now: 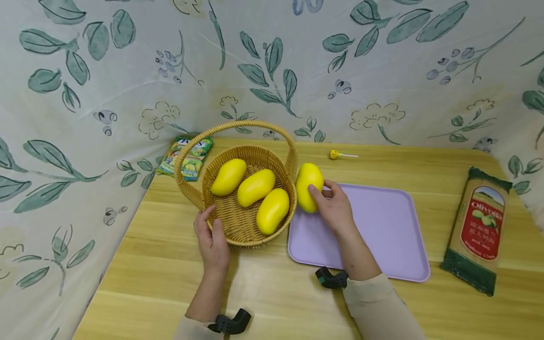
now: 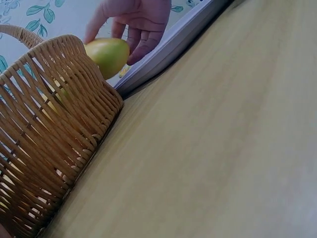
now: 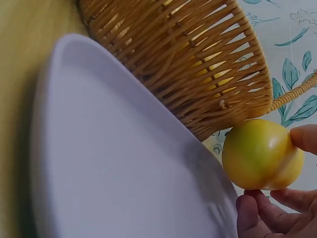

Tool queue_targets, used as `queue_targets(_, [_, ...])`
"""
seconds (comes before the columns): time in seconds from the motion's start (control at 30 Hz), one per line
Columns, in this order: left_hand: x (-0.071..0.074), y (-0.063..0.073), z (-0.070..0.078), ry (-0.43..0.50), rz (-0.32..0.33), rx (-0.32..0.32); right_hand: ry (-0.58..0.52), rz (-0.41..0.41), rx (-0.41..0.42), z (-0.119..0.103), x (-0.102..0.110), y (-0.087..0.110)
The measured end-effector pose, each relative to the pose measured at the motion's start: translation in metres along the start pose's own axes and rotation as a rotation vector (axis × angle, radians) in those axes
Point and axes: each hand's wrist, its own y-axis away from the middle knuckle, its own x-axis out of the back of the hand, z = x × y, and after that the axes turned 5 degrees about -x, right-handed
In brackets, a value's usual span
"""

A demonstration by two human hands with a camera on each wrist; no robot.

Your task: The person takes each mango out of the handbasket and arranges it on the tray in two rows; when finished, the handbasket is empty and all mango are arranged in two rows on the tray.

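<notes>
My right hand pinches a yellow mango between thumb and fingers, just right of the wicker basket and over the tray's left end. The right wrist view shows this mango with a greenish patch, clear above the tray, close to the basket's rim. My left hand holds the basket at its front left, thumb and a finger at the rim; the other fingers are largely hidden. Inside the basket lie a left mango, a middle mango and a right mango.
A lilac tray lies right of the basket, whose arched handle stands up. Behind the basket's left side is a green snack packet. A yellow lollipop lies at the back, and an Olivoilà noodle pack at the far right.
</notes>
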Motion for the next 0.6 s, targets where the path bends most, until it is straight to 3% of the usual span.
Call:
queue_targets(0.27, [0.000,0.000,0.000,-0.001,-0.006,-0.002,0.000,0.001,0.008,0.008,-0.006,-0.007])
queue_targets(0.6, [0.000,0.000,0.002,-0.001,-0.005,-0.002,0.027,0.099,0.039,0.011,-0.010,-0.008])
